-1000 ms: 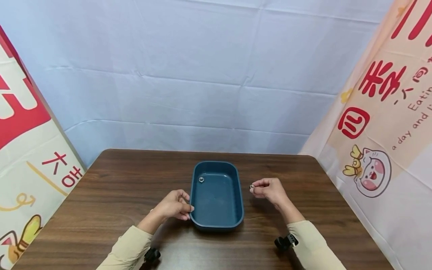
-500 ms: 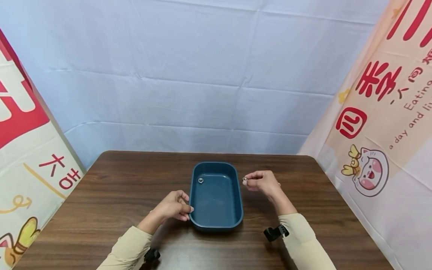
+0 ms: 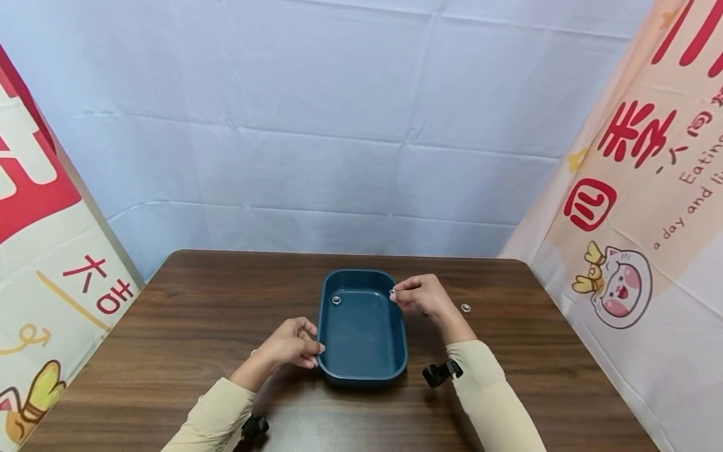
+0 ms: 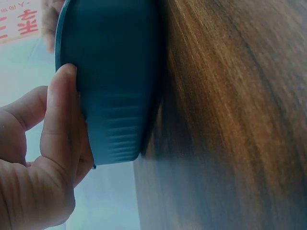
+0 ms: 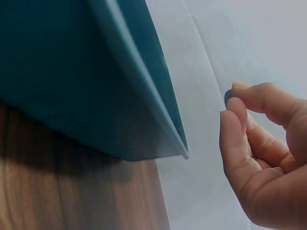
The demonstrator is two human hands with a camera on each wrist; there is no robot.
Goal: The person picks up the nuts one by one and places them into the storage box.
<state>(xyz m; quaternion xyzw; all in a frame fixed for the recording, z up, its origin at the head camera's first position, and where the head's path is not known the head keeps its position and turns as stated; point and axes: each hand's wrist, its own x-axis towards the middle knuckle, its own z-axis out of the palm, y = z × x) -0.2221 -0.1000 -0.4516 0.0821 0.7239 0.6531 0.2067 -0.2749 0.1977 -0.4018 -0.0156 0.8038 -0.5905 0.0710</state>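
Observation:
A dark blue plastic tray (image 3: 361,339) sits on the wooden table, with a small metal hex nut (image 3: 336,301) lying inside near its far left corner. My left hand (image 3: 290,343) grips the tray's left side; the thumb lies at the rim in the left wrist view (image 4: 62,124). My right hand (image 3: 425,295) pinches another nut (image 3: 392,292) between thumb and fingertips, right at the tray's right rim. In the right wrist view this nut (image 5: 228,97) shows as a dark ring edge, mostly covered by the fingers, above rim height.
One more nut (image 3: 465,308) lies on the table (image 3: 508,351) right of my right hand. A small piece peeks out under that hand, mostly hidden. A pale cloth (image 3: 316,138) hangs behind the table, and printed banners (image 3: 615,263) flank it.
My right hand has moved left and slightly away from me with the pinched nut, up to the tray's rim. The nut on the table at right has come into view. My left hand stays put.

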